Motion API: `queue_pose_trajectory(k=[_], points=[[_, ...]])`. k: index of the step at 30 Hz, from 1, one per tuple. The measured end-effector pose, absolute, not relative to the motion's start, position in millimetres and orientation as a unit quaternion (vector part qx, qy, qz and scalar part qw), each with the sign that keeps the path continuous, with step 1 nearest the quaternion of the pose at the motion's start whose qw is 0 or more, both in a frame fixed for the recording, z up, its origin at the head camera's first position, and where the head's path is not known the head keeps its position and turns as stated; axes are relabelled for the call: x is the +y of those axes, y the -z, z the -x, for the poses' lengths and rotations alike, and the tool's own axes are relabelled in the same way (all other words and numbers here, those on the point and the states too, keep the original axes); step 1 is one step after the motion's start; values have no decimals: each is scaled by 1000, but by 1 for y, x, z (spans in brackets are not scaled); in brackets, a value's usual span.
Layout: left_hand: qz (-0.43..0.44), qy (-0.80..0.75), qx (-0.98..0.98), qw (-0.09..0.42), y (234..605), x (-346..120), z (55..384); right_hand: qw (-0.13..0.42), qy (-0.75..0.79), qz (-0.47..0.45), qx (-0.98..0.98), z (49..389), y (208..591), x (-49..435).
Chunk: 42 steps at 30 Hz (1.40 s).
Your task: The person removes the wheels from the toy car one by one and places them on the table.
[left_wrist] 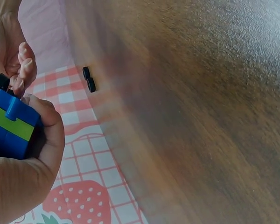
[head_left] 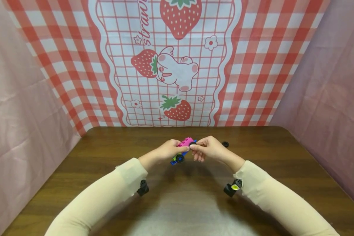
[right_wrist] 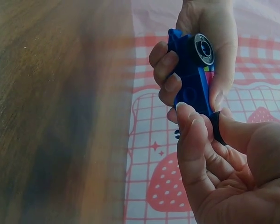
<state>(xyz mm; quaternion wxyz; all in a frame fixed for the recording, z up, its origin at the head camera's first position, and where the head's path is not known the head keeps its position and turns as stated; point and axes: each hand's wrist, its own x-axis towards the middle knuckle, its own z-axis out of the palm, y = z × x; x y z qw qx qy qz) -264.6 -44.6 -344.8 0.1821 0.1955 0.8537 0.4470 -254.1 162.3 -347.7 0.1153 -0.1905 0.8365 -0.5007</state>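
Above the counter [head_left: 121, 137], with car [head_left: 186, 142] gripped by left fingers [head_left: 181, 149], two-o'clock wheel [head_left: 192, 143] pinched by right fingers [head_left: 199, 149] could be dropped if misaligned.

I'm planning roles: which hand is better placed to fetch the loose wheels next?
Probably the right hand, once its pinched wheel is released: the loose wheels lie nearer it, and the left hand grips the car.

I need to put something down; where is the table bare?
The table is bare between the left sleeve and right sleeve, and outside each toward the side edges. Crowded: back middle, where the left hand holds the toy car, the right hand pinches a wheel, and two loose wheels lie close by.
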Motion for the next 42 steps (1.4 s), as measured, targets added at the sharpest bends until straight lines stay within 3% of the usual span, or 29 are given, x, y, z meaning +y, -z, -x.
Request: queue_pose_trajectory(k=[11,25,42], points=[[-172,-443,864,166,351,-44,266,115,501,194,835,259,350,158],[-170,-449,866,143,348,-45,268,74,634,85,765,259,343,157],[-145,-464,863,135,347,-49,264,57,692,53,717,261,340,161]])
